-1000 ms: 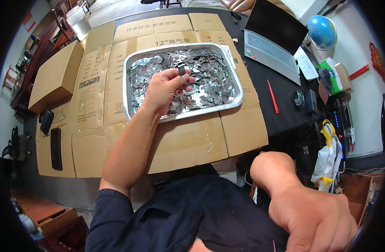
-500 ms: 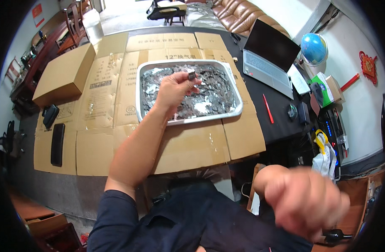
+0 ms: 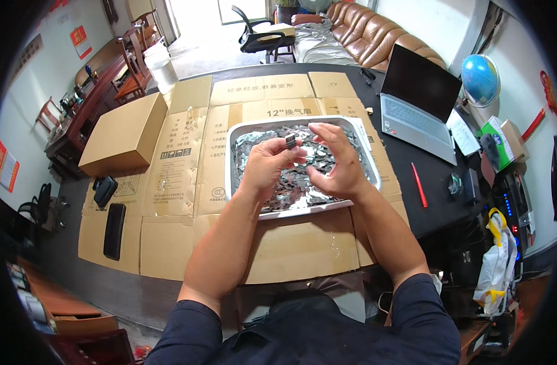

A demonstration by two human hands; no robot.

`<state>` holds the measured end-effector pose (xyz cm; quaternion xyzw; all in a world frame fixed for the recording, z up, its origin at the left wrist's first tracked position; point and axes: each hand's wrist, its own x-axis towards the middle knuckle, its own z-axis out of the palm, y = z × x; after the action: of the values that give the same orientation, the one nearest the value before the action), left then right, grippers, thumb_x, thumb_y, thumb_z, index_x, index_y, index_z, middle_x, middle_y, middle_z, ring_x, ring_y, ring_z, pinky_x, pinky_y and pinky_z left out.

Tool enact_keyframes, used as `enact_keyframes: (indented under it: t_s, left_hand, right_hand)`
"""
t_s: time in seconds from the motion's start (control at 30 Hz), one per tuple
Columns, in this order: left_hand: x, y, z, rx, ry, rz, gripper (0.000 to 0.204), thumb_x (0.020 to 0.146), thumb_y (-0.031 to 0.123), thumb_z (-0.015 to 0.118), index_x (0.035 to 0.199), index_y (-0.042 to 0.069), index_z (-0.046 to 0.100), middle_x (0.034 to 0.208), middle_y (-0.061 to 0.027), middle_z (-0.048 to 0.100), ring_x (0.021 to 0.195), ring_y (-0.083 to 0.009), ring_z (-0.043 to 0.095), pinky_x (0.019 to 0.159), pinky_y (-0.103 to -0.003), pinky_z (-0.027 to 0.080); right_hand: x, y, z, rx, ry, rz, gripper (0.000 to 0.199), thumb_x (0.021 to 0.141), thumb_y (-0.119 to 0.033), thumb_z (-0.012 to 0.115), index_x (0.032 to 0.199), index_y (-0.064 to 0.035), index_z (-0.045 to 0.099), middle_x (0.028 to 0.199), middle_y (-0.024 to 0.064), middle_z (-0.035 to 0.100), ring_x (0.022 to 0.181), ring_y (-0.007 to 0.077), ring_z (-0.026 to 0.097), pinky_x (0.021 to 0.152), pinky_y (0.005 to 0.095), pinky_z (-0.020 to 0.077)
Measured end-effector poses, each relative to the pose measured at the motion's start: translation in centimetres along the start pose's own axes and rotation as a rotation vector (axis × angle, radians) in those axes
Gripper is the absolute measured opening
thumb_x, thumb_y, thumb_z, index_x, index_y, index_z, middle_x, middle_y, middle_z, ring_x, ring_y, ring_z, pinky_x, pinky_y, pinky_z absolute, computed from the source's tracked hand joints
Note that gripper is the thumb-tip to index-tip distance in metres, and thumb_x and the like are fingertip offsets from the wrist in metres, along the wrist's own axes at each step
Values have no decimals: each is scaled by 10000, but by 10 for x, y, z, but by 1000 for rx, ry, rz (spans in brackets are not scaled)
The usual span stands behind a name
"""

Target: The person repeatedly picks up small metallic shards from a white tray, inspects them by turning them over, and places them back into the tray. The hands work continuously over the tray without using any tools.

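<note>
My left hand (image 3: pixel 269 165) is closed in a pinch on a small dark piece with a gridded face (image 3: pixel 290 142). It is held above a white rectangular tray (image 3: pixel 376 182) filled with many small, shiny, flat metal pieces (image 3: pixel 297 198). To its right, my right hand (image 3: pixel 339 163) hovers over the same tray with thumb and fingers spread apart, and nothing shows between them. The two hands face each other without touching. Parts of the tray's contents are hidden beneath my hands and forearms.
Flattened cardboard (image 3: pixel 303 249) lies under the tray. A cardboard box (image 3: pixel 125 135), a small black case (image 3: pixel 104 191) and a black phone (image 3: pixel 114 231) are at left. An open laptop (image 3: pixel 418 103), a red pen (image 3: pixel 419 184) and a globe (image 3: pixel 480 80) are at right.
My right hand has come up from the lower right to the tray, its fingers opening. My left hand still pinches the small dark piece. The view has shifted.
</note>
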<state>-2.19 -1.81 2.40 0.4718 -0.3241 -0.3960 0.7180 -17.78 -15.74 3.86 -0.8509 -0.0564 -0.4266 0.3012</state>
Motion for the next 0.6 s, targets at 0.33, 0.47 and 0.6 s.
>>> enact_keyframes:
  t_s: [0.33,0.47,0.6]
  left_hand:
    - [6,-15,-2,12,-185,-175,183,969,53,762,1132,-29,776,981,-79,784,888,-130,716,799,-276,569]
    - [7,-18,-1,44,-186,-267,156,965,67,773,1094,-20,785,964,-56,779,834,-104,699,737,-248,556]
    - [4,-16,-5,9,-206,-288,140,963,56,766,1087,-9,774,978,-67,779,862,-119,715,746,-260,565]
  right_hand:
    - [-18,10,1,-66,-5,21,682,759,-103,926,1382,-43,654,1212,158,692,986,295,720,869,383,608]
    - [-17,8,-10,-23,-53,72,600,759,-94,918,1314,-33,698,1131,155,719,966,305,723,845,380,610]
    - [-18,9,-6,-30,-73,32,576,738,-58,914,1277,-27,713,1127,158,732,973,315,736,839,383,619]
